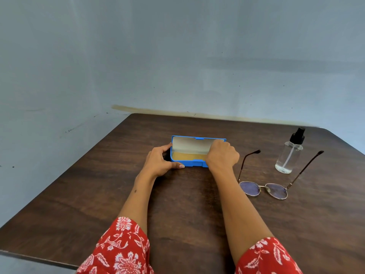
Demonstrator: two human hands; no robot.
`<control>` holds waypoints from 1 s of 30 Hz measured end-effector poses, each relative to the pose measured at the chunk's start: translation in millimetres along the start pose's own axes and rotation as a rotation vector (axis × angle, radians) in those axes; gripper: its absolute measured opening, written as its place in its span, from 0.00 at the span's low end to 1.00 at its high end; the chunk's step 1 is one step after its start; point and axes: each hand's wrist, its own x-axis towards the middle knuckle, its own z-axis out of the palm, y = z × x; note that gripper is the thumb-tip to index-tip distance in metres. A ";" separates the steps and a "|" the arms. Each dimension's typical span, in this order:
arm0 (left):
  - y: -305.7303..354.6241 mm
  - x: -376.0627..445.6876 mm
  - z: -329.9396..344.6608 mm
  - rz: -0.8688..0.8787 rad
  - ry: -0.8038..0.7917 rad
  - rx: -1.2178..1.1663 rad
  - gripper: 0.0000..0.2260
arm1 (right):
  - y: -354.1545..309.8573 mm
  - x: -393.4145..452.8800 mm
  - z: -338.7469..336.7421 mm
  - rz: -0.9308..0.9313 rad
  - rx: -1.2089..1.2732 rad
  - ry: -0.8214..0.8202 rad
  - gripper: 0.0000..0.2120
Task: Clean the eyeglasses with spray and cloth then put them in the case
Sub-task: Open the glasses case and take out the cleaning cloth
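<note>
Head view: left hand (pixel 160 161) steadies the open blue case (pixel 189 163); right hand (pixel 221 155) reaches inside, grip unclear. Glasses (pixel 263 189) lie unfolded near the spray bottle (pixel 289 155); a careless forearm could knock them.

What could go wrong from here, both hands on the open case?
1. Right hand sits inside the blue case by the raised lid; the lid could drop on the fingers.
2. Eyeglasses lie with temples open beside the right forearm; a sweep could knock them.
3. Spray bottle stands upright nearby and may tip.
</note>
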 end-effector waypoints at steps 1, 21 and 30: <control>0.0 -0.2 -0.1 0.001 0.001 -0.002 0.45 | 0.2 0.4 0.0 -0.001 -0.004 0.001 0.13; 1.6 0.1 0.7 -0.001 0.009 0.016 0.46 | 6.3 -12.7 -1.1 0.026 0.285 -0.034 0.09; 1.0 -0.2 2.2 0.006 0.042 0.036 0.45 | 0.1 -26.6 -0.4 -0.039 0.328 0.094 0.06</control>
